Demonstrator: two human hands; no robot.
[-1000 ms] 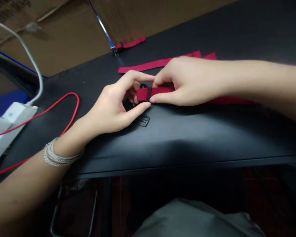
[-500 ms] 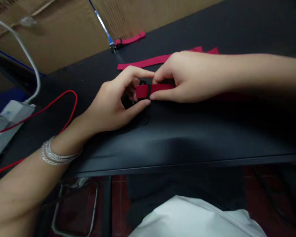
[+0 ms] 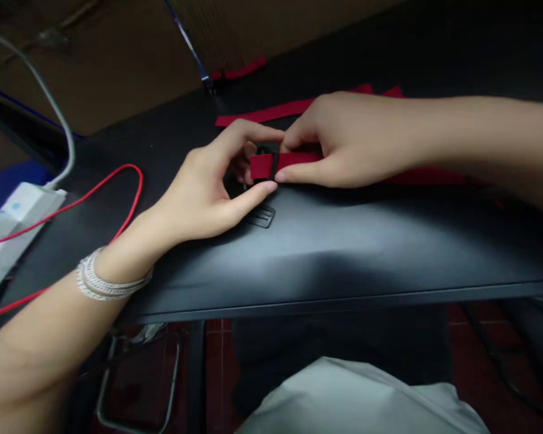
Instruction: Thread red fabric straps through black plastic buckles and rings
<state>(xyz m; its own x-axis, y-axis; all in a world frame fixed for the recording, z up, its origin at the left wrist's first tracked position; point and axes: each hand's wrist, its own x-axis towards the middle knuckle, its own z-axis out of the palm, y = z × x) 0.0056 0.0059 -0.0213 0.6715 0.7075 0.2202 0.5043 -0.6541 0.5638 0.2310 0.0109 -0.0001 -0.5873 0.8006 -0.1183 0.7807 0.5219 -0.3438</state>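
You are pinching a red webbing strap (image 3: 296, 161) at the frame's centre with your right hand (image 3: 348, 141), while your left hand (image 3: 199, 196) is curling around its black plastic buckle (image 3: 272, 163), over a dark tabletop (image 3: 344, 253).

Red cable (image 3: 141, 181) and white box (image 3: 27, 211) obstruct left; red strap (image 3: 262, 114) lies farther back.

Work corner: black table, cardboard backing, red tile floor.
Dim light; one black work table (image 3: 344, 253) with soft sheen, brown cardboard sheet (image 3: 95, 66) behind, blue panel (image 3: 9, 181) at left, tubular metal frame (image 3: 176, 374) below, dark red floor tiles (image 3: 215, 374).
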